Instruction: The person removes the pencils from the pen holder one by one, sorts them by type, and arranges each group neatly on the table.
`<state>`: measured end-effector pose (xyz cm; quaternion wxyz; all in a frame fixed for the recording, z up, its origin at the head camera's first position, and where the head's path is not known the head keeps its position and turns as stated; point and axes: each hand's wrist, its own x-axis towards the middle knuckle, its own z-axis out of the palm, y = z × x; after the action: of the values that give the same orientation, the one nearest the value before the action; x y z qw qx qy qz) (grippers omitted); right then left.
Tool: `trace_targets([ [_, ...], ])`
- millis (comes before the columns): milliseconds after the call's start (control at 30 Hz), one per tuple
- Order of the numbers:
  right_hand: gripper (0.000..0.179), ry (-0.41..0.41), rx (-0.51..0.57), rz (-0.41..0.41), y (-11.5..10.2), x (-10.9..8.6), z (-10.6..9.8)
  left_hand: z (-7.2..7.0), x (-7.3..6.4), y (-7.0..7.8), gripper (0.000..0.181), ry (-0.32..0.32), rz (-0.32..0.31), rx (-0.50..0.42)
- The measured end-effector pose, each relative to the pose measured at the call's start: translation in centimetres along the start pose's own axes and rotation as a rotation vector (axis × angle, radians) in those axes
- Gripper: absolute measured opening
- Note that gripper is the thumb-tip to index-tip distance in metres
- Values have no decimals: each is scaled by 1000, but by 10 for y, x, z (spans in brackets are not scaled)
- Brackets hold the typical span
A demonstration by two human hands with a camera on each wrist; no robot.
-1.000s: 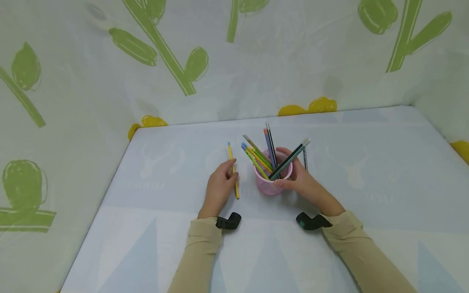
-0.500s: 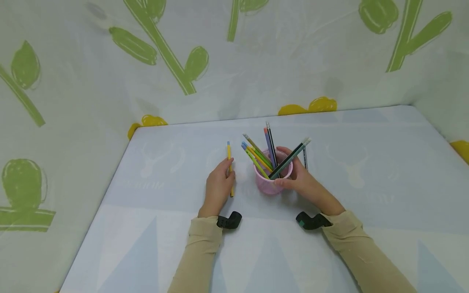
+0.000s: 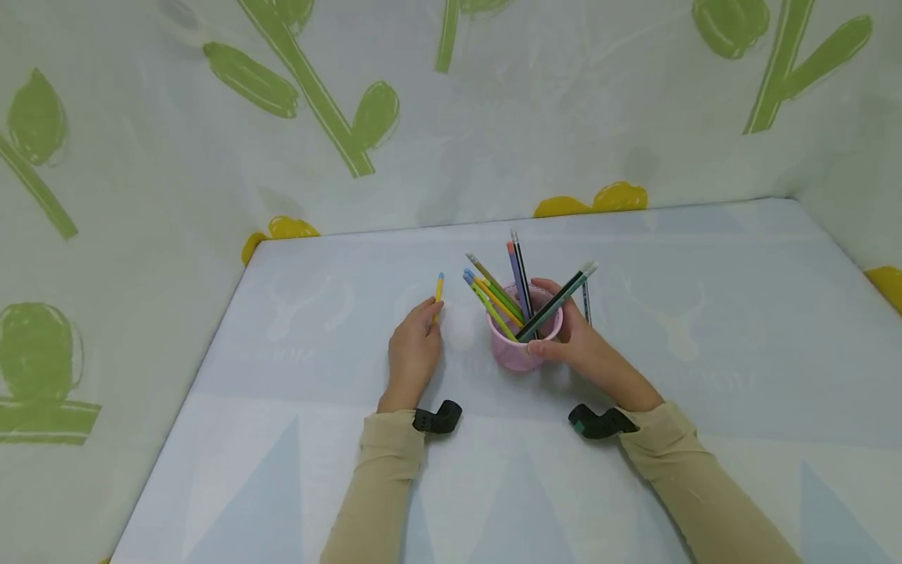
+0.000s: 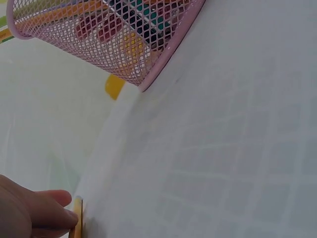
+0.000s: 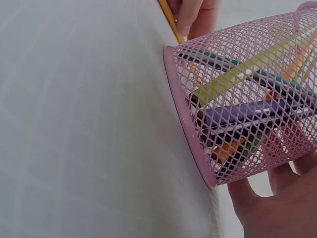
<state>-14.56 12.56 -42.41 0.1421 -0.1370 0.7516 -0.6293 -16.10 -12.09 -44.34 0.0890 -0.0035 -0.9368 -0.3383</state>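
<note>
My left hand [image 3: 414, 348] pinches a yellow pencil [image 3: 440, 286] with a blue end between thumb and fingers. Only the pencil's upper end shows past the fingers in the head view; the hand covers the rest. To its right stands a pink mesh pencil cup [image 3: 517, 360], upright on the table and full of several pencils [image 3: 496, 301]. My right hand [image 3: 581, 345] grips the cup from the right, thumb at the near rim and fingers round the far side. Through the mesh, the right wrist view shows the pencils' lower ends resting near the cup's base [image 5: 185, 119].
A dark pencil [image 3: 586, 304] lies on the table behind my right hand, partly hidden by it. The pale patterned table [image 3: 282, 470] meets a wall [image 3: 535, 141] with green plant prints along its back edge.
My left hand shifts slightly left with the yellow pencil. The pencil's near end, visible before, is now behind the hand. My right hand and the cup stay in place.
</note>
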Motion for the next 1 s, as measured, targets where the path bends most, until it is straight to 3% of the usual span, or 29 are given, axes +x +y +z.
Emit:
trace_targets([
  [167, 76, 1, 4, -15, 0, 1, 0, -2, 1, -1, 35, 45, -62, -87],
  [300, 78, -7, 13, -16, -1, 0, 2, -1, 0, -4, 29, 125, -115, -223],
  [400, 78, 0, 1, -8, -3, 0, 1, -1, 0, -4, 24, 182, -98, -344],
  [500, 78, 7, -4, -16, -4, 0, 1, -2, 1, -4, 22, 203, -56, -406],
  [700, 77, -4, 3, -28, -2, 0, 2, -3, -2, -5, 23, 179, -61, -505],
  [1000, 78, 0, 1, -3, 1, 1, 1, -5, -4, -5, 40, 58, -43, -693],
])
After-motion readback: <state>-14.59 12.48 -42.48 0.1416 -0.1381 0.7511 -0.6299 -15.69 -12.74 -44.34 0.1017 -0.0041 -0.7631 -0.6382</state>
